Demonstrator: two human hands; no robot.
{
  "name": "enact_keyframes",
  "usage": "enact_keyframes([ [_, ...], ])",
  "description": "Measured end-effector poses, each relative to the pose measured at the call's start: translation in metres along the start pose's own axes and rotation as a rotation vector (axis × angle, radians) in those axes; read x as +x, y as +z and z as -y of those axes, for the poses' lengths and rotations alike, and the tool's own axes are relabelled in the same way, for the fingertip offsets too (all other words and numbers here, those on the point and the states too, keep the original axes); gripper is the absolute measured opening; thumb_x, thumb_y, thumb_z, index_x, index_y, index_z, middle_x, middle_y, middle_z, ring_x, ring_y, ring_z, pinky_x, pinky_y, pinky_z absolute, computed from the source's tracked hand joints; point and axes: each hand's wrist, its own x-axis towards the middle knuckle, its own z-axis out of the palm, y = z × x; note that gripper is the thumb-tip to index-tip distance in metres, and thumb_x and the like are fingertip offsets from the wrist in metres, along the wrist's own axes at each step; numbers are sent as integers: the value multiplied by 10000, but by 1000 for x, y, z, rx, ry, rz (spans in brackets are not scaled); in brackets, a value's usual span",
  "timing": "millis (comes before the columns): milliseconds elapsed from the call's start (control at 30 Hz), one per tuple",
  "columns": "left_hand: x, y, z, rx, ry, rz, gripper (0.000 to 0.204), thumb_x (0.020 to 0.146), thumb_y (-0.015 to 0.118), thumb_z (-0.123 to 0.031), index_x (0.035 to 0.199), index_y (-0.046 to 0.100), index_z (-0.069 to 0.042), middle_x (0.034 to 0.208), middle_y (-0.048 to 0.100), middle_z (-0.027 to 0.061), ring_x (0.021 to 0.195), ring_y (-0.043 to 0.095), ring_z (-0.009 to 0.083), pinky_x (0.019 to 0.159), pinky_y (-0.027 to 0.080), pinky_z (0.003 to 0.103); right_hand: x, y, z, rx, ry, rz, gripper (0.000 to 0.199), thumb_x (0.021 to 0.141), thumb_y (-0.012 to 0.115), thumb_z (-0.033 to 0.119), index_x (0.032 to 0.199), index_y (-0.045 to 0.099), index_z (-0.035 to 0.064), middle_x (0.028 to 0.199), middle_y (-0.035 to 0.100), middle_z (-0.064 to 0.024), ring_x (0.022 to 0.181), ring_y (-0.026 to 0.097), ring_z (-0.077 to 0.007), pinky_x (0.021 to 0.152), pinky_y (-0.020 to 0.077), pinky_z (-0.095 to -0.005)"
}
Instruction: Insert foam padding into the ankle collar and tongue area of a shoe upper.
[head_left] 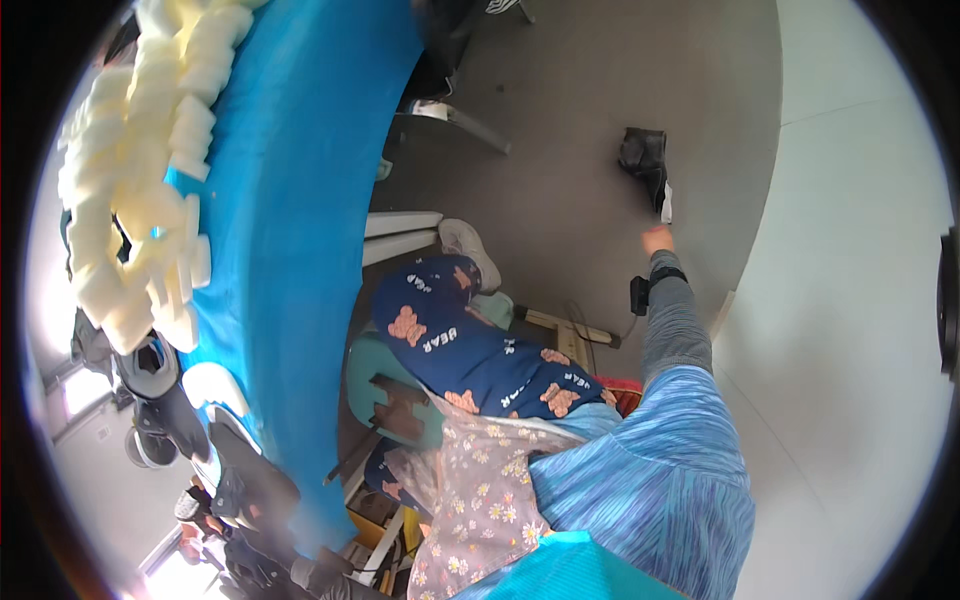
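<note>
My right arm [683,320], in a grey cuff and blue sleeve with a black strap near the wrist, reaches out over the floor. At its end my right hand [657,240] looks closed at the edge of a black ankle boot [645,155]. A narrow white piece [667,203] shows between the boot and the hand; what it is I cannot make out. The fingers are small and partly hidden. My left hand does not show.
Left of me runs a table with a blue cover [290,200], bearing stacked cream foam pieces [155,150] and several dark shoes [250,480]. A teal stool [375,375] stands by my legs. A pale wall [840,300] rises on the right.
</note>
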Motion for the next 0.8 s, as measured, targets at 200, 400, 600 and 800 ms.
enact_keyframes([
  [200, 23, 30, -5, -61, -19, -12, 441, 909, 658, -333, 1224, 591, -32, 1102, 667, 161, 961, 635, 256, 822, 483, 352, 43, -33, -3, -97, 73, 79, 417, 781, 611, 263, 1164, 638, 100, 1332, 537, -189, 1226, 515, -359, 1023, 427, -433],
  [400, 32, 28, -15, -57, 3, -34, 447, 908, 658, -322, 1235, 581, -28, 1110, 664, 157, 971, 631, 255, 831, 482, 350, 38, -39, 26, -193, 124, 180, 551, 856, 561, 369, 1357, 506, 147, 1531, 296, -108, 1387, 332, -299, 1086, 259, -639],
  [600, 43, 31, -9, -114, 8, -24, 454, 907, 658, -312, 1247, 572, -23, 1118, 661, 154, 981, 628, 255, 839, 481, 349, 60, -24, 5, -219, 92, 190, 445, 944, 491, 411, 1300, 525, 146, 1353, 515, -102, 1291, 449, -323, 1037, 264, -692],
  [800, 38, 27, 3, -112, -23, -31, 462, 906, 658, -302, 1258, 562, -19, 1125, 658, 151, 990, 625, 254, 848, 479, 347, 38, -5, 26, -297, 49, 118, 471, 909, 558, 372, 1340, 509, 187, 1488, 372, -66, 1386, 335, -249, 1052, 260, -661],
])
